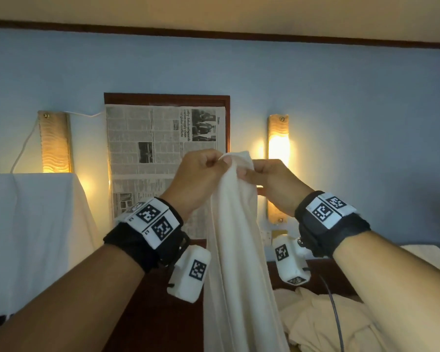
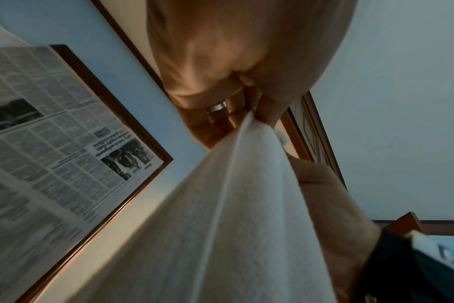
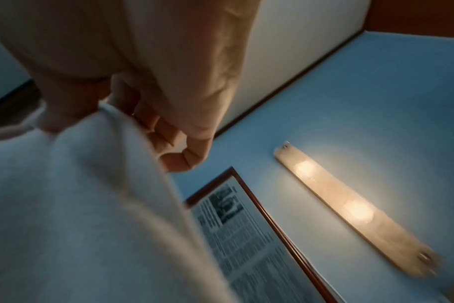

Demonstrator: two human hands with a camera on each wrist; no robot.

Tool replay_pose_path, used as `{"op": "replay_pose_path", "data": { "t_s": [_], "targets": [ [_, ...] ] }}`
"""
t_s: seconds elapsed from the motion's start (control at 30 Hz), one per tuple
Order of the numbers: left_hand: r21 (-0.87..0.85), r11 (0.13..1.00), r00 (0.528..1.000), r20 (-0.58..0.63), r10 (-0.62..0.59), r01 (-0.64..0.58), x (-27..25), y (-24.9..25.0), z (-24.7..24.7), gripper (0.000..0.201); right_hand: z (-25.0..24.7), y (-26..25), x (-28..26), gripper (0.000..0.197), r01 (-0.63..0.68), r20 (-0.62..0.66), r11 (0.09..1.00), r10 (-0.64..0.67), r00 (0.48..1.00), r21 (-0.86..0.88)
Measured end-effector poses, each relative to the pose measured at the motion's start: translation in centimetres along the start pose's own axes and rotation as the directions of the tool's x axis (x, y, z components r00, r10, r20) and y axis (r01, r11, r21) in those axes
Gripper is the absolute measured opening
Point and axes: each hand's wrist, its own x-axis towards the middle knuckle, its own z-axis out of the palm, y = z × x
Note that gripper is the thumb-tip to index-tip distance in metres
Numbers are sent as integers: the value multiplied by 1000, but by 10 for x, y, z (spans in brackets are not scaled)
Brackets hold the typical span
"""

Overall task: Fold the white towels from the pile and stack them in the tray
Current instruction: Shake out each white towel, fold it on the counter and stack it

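Note:
A white towel (image 1: pixel 235 237) hangs in long folds from both my hands, raised in front of the wall. My left hand (image 1: pixel 201 171) pinches its top edge from the left, and my right hand (image 1: pixel 262 179) pinches the same edge right beside it. In the left wrist view the towel (image 2: pixel 220 215) runs down from my curled fingers (image 2: pixel 249 106). In the right wrist view the towel (image 3: pixel 73 205) drapes below my curled fingers (image 3: pixel 166 139). A crumpled pile of towels (image 1: pixel 328 323) lies low at the right. No tray is in view.
A framed newspaper page (image 1: pixel 160 158) hangs on the blue wall behind the towel, between two lit wall lamps (image 1: pixel 55 142) (image 1: pixel 278 148). A white-draped piece of furniture (image 1: pixel 33 232) stands at the left. A dark wooden surface (image 1: pixel 158 313) lies below my arms. A cable (image 1: pixel 337 316) crosses the pile.

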Motion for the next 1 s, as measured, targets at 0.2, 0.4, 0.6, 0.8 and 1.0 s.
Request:
{"op": "replay_pose_path", "data": {
  "t_s": [0.2,0.4,0.6,0.8,1.0],
  "targets": [
    [77,995,987,141,-76,66,-4,-11,18,31,-18,15,-10,19,-12,-56,977,0,998,-212],
    [115,991,996,38,-78,73,2,-6,23,27,-20,2,-14,24,74,-18,935,-85,996,-346],
    [12,983,983,-16,-184,184,12,-1,27,17,-23,-1,-19,15,-56,-102,998,52,993,-34],
    [-19,975,975,-14,-222,222,7,-7,39,15,-17,32,-41,18,-128,-39,990,130,991,66],
    [-43,952,953,-7,-303,302,2,-22,37,13,-6,90,-85,15,-300,110,953,303,947,-42]
  ]
}}
